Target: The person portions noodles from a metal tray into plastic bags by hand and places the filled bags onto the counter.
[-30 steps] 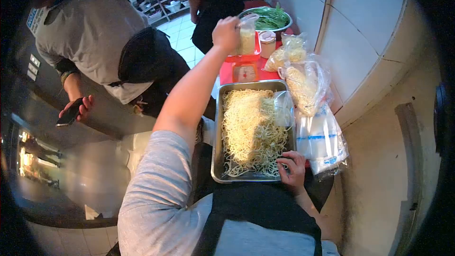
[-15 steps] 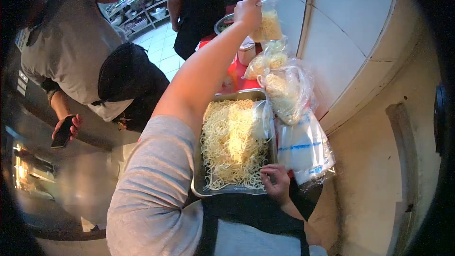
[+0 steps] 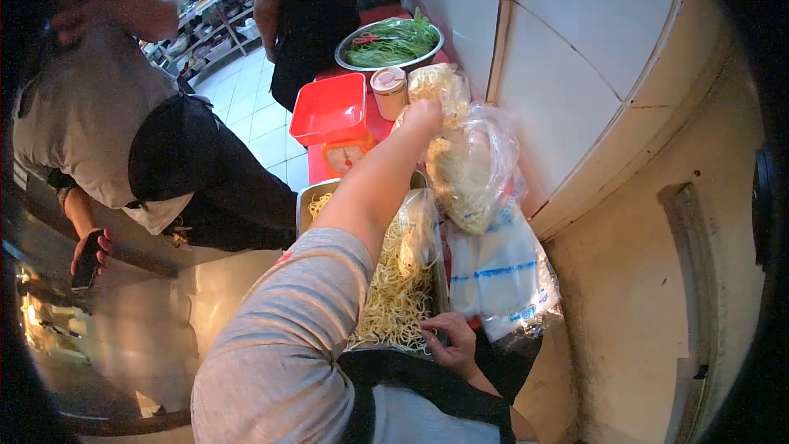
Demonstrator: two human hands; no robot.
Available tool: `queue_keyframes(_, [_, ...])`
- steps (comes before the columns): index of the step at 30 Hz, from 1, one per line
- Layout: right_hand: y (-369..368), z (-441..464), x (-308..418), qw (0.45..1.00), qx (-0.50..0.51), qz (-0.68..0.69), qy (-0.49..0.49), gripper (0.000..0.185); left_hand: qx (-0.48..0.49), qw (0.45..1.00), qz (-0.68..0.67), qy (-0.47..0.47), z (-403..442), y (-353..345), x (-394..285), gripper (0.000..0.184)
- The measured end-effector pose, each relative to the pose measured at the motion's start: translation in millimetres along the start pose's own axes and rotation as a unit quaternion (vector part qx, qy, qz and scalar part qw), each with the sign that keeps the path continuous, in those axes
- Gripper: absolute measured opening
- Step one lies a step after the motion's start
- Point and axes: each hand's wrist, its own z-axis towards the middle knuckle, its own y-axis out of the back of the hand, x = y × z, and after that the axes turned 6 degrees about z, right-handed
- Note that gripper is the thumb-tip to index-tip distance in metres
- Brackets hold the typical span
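My left hand [image 3: 423, 117] is over the clear bags of noodles [image 3: 468, 168] beside the wall; its fingertips are hidden, so its grip cannot be made out. Under my left forearm lies a metal tray [image 3: 442, 279] of loose noodles [image 3: 394, 308], partly covered by the arm. A clear plastic bag [image 3: 419, 226] rests on the noodles. At the tray's near right corner, my right hand [image 3: 452, 339] has its thumb and fingers apart, with nothing seen between them. An orange scale [image 3: 343, 156] with a red basin [image 3: 329, 108] on top stands beyond the tray.
Behind the scale are a lidded jar [image 3: 389, 94] and a bowl of green vegetables [image 3: 390, 43]. Packed plastic bags [image 3: 501, 271] lie right of the tray, near the tiled wall. One person holding a phone [image 3: 86, 259] stands at left, another in black [image 3: 304, 16] farther back.
My left hand carried a bag of noodles from the red basin over to the bags by the wall and has come down there. The basin now shows nothing in it. My view has shifted right.
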Motion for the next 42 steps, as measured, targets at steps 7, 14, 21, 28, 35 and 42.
queue_keyframes(7, [-0.2,6.0,0.8,1.000,-0.006,-0.006,0.008,0.015,-0.118,0.984,-0.080,0.104,14.3,25.8,-1.3,0.031])
queue_keyframes(14, [0.6,5.0,-2.4,0.999,0.016,-0.031,0.018,0.014,-0.132,0.980,0.079,-0.124,25.0,-16.9,19.6,0.040])
queue_keyframes(21, [0.5,4.9,-6.0,0.999,0.014,-0.020,0.026,0.017,0.065,0.995,0.081,0.006,38.5,24.6,12.3,0.024])
queue_keyframes(28, [-2.9,9.4,-6.0,0.998,0.003,-0.041,0.055,0.014,0.096,0.995,0.031,0.017,63.7,-35.1,52.8,0.079])
queue_keyframes(35, [-5.4,6.0,-10.6,0.997,-0.001,-0.056,0.058,0.013,0.064,0.997,-0.040,-0.022,23.8,6.1,46.4,0.078])
queue_keyframes(42, [-11.2,4.3,-2.8,0.994,0.010,-0.083,0.072,0.016,0.052,0.993,-0.056,-0.089,-26.7,-1.3,68.3,0.082])
